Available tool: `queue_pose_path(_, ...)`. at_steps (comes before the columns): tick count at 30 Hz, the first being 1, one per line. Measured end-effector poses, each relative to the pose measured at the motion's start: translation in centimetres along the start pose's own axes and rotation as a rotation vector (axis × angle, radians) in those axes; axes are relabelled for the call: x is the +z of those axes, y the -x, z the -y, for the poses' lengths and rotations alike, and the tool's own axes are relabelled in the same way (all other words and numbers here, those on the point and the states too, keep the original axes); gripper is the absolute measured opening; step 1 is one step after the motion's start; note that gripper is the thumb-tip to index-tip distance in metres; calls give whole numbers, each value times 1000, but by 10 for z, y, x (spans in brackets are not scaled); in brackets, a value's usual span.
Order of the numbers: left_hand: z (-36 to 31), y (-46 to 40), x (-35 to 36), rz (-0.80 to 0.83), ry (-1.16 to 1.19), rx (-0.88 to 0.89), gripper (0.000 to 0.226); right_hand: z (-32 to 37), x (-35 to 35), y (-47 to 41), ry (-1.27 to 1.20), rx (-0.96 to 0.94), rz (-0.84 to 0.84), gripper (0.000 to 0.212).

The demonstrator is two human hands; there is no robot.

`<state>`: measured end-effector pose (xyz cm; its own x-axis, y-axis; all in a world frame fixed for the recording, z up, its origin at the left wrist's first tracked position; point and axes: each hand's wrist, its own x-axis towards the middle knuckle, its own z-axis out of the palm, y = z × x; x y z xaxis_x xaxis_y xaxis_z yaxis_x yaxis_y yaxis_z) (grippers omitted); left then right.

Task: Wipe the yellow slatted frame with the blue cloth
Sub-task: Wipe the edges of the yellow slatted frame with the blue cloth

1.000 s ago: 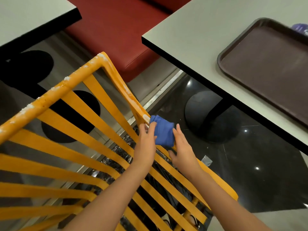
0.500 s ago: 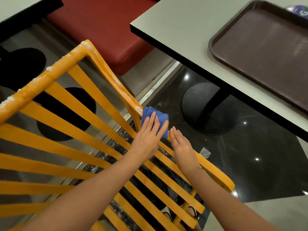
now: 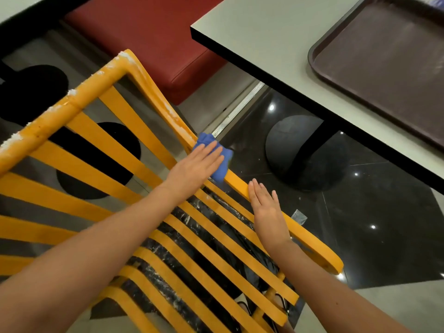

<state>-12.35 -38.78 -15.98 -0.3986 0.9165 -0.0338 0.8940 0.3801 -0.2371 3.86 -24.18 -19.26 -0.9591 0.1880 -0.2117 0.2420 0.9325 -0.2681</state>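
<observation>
The left hand point(image 3: 199, 164) is pressing a folded blue cloth point(image 3: 222, 162) flat against the right side rail of the yellow slatted plastic frame point(image 3: 115, 145), at the rail's middle stretch. Its grip is not closing round the cloth: the fingers are lying extended and together on top, pinning it by palm pressure. The right hand point(image 3: 269, 212) is resting open and flat on the same rail, nearer the person, holding nothing and seemingly steadying the frame.

White powdery residue is showing on the rail beyond the cloth, at the far corner, and along the top bar running left. To do this step well, the cloth should probably be travelling up the rail toward that corner with even pressure, wrapping over the rail's edges rather than only skimming the top face, and being refolded once a face is soiled. The slats and the speckled gaps between them look as if they are waiting their turn.

Both forearms are reaching forward from the lower edge of the view, the left one crossing over the slats, wrist nearly straight. A grey desk point(image 3: 276, 44) carrying a dark brown tray point(image 3: 317, 48) is standing to the right, well apart from the frame.
</observation>
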Motion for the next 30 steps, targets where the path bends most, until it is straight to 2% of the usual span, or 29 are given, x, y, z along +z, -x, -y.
queue_pose_path(4,-5,-1,3,-39,75,-4,82,4,-5,0,-16,17,10,84)
queue_pose_path(9,-21,9,9,112,110,72,94,1,-8,0,-31,6,27,84)
queue_pose_path(13,15,15,-4,241,-2,76,87,2,-10,0,-27,11,43,84)
queue_pose_path(15,29,20,-4,150,-7,30,88,5,-10,-1,-32,37,51,85)
queue_pose_path(18,12,22,5,49,81,-58,93,8,-9,-4,-27,46,69,86)
queue_pose_path(22,-21,19,7,159,156,31,91,10,-8,-7,-39,3,77,88)
queue_pose_path(25,-5,21,-2,239,93,39,88,9,-9,-7,-42,-6,75,88)
queue_pose_path(30,34,29,-2,128,62,-75,91,16,-8,-10,-30,-23,57,89)
